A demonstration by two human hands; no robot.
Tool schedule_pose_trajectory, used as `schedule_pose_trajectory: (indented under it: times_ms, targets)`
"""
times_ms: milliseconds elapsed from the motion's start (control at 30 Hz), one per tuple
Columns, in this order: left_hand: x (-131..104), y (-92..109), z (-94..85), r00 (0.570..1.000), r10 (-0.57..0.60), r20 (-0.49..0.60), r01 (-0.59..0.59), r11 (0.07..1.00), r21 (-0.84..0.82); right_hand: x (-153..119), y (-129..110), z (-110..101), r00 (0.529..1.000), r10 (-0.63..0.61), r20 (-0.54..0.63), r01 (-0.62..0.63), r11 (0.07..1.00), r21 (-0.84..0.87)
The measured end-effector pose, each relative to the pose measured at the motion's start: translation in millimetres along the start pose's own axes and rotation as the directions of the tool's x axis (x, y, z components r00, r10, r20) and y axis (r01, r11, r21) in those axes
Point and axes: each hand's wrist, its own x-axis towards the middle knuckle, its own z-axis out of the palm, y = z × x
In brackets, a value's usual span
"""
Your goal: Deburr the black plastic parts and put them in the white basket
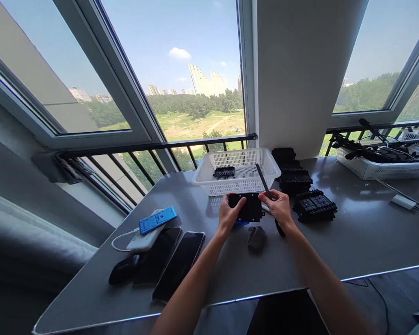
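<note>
A flat black plastic part [249, 208] is held up over the grey table, in front of a white basket [226, 190]. My left hand [229, 213] grips its left side, thumb across its face. At its right edge my right hand [278, 204] is closed, with a long black strip [262, 178] running up and down through its fingers. Whether the right fingers also pinch the part's edge is hard to tell. Below the hands lies a dark grey lump [256, 239]. Something blue shows partly under the black part.
Several black plastic parts [314, 206] are piled right of the basket, and one black part [224, 171] lies inside it. Phones [183, 260], a blue-screened device [158, 220] and a black mouse [124, 269] lie at left. Another white basket [380, 171] holds black cables at far right.
</note>
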Motion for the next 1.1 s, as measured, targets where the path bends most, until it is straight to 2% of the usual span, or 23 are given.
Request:
schedule_pose_trajectory:
  times_ms: [100,300,400,567,667,767,867,967,1100]
  targets:
    - [2.1,-3.6,0.0,1.0,0.028,-0.011,-0.028,0.999,0.019,0.0,0.4,0.3,1.0,-0.004,0.009,0.004,1.0,-0.001]
    - [3.9,-5.0,2.5,0.997,0.01,0.073,0.012,0.958,-0.287,0.8,3.0,-1.5,0.997,0.015,-0.072,-0.016,1.0,-0.009]
    - [5.7,-8.9,2.4,0.998,-0.036,0.042,0.049,0.926,-0.375,0.9,2.0,-1.5,0.995,0.057,-0.08,-0.058,0.998,-0.012]
    - [12.9,-17.2,1.7,0.989,-0.112,-0.095,0.052,0.873,-0.485,-1.7,-5.1,0.8,0.974,0.216,0.073,-0.222,0.971,0.089]
    - [13.4,-14.3,2.6,0.983,-0.128,-0.128,0.045,0.857,-0.514,-3.4,-7.5,2.6,0.948,0.279,0.155,-0.3,0.945,0.132]
    - [8.8,-5.6,3.3,0.985,-0.159,-0.07,0.091,0.813,-0.576,-3.5,-7.0,3.9,0.94,0.3,0.163,-0.327,0.927,0.182]
    - [1.8,4.0,2.1,0.987,-0.162,0.02,0.142,0.79,-0.597,-2.4,-6.8,3.4,0.948,0.299,0.108,-0.317,0.907,0.278]
    - [-3.8,10.5,0.3,0.986,-0.135,0.095,0.166,0.814,-0.557,-0.9,-8.3,1.2,0.953,0.301,0.021,-0.29,0.895,0.338]
    - [-6.9,13.4,1.2,0.968,-0.12,0.221,0.212,0.865,-0.456,1.0,-8.3,-1.1,0.959,0.281,-0.043,-0.254,0.913,0.318]
